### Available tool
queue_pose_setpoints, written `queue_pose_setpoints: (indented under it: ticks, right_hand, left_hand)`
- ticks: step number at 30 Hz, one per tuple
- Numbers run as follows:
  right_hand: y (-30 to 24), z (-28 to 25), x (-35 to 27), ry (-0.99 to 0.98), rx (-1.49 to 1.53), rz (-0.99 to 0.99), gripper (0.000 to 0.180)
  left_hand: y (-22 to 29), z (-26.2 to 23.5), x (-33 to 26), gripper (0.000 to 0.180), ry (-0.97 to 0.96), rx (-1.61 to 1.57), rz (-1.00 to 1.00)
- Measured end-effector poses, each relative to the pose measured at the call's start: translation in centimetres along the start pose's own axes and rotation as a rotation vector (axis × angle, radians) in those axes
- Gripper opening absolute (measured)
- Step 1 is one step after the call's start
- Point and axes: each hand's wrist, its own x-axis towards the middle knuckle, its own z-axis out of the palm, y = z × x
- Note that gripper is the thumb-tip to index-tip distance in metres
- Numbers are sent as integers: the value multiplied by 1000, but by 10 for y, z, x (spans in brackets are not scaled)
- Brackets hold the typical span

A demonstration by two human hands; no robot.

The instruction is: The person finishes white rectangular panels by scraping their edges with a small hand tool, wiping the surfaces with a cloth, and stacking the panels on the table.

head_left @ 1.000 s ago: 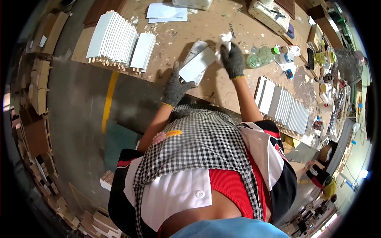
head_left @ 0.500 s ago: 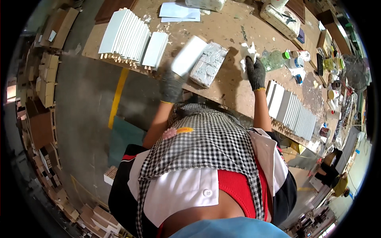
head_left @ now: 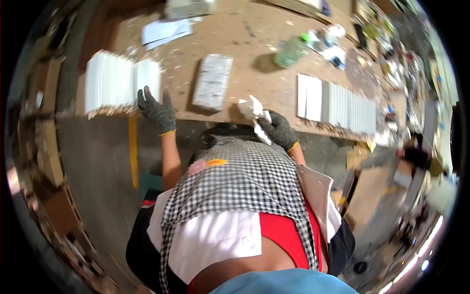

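My left hand, in a dark knit glove, has its fingers spread at the near edge of a short stack of white panels. Its fingertips reach the stack's lower right corner; whether they touch it I cannot tell. A longer row of white panels stands just left of that stack. My right hand, gloved alike, is closed on a crumpled white wipe at the table's front edge; whether it is cloth or paper I cannot tell. Between the hands, farther in, lies a wrapped whitish block.
The stained brown table spans the front. A green-capped clear bottle stands beyond my right hand, and another row of white and grey panels lies to the right. White sheets and a second block are at the back left.
My left hand has moved left and let go of the white panel it held. My right hand has drawn back toward my body with the wipe. The view has shifted.
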Motion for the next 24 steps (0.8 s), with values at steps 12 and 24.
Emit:
queue_pose_setpoints:
  ticks: [12,24]
  right_hand:
    - [91,-68,-128,323,216,307,23]
    - [129,-64,-154,485,301,381,20]
  left_hand:
    - [342,73,-138,76,-1048,-545,838]
    - [377,54,-141,61,-1098,-340,805]
